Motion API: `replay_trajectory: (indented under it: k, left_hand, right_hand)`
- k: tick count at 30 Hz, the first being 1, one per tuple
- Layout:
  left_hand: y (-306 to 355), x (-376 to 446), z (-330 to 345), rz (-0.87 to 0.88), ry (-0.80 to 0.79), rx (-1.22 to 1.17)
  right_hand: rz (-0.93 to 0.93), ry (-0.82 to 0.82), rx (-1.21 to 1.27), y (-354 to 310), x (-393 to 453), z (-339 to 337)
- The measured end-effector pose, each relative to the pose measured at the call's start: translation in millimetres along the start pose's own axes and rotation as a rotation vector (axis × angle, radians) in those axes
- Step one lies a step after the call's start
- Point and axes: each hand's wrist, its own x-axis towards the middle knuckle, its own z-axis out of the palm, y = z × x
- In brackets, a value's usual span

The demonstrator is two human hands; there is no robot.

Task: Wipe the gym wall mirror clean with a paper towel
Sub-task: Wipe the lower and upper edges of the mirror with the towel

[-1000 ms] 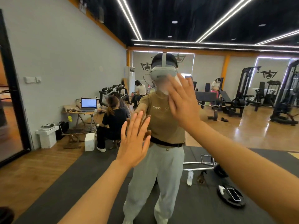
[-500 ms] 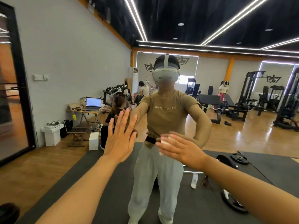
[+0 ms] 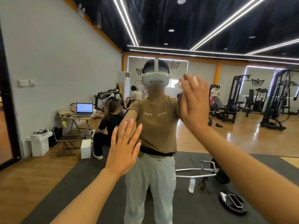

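Note:
The wall mirror (image 3: 226, 126) fills almost the whole view and reflects the gym and a person in a tan shirt and headset. My left hand (image 3: 124, 147) lies flat on the glass at chest height, fingers spread, holding nothing. My right hand (image 3: 194, 102) is pressed flat against the mirror at head height, pinning a crumpled white paper towel (image 3: 179, 85) under the palm and fingers. Only the towel's edges show past the fingertips and the thumb side.
The mirror's dark frame edge (image 3: 8, 110) runs down the far left. Reflected in the glass: a seated person at a table with a laptop (image 3: 84, 109), dumbbell racks, weight machines (image 3: 275, 102), a barbell frame and weight plate (image 3: 233, 202) on the black floor mat.
My right hand has swept with the towel from head height down to waist level and back up to head height, a little right of where it began. My left hand stays flat on the glass.

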Motion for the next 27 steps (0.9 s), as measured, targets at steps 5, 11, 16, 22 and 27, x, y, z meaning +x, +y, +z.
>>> replay_trajectory:
  k: [5,11,16,22,27]
  left_hand:
    - [-2.2,-2.1,4.3,0.006,0.028,-0.006]
    - [-4.1,-2.2,6.2,0.015,0.008,0.003]
    - [-3.9,-2.4,6.9,0.013,0.018,0.011]
    - [-2.8,-2.9,7.1,0.011,0.008,0.030]
    - [-1.8,-3.1,3.9,0.012,0.003,0.034]
  right_hand:
    - [-0.370,-0.286,0.028,-14.4,-113.0,15.1]
    - [-0.720,-0.513,-0.007,-3.7,-147.4,5.3]
    - [-0.769,-0.511,-0.003,14.9,-77.2,-9.6]
    - [-0.202,-0.199,0.052,2.1,47.1,-4.3]
    - [0.098,0.040,0.047,-34.5,98.9,18.3]
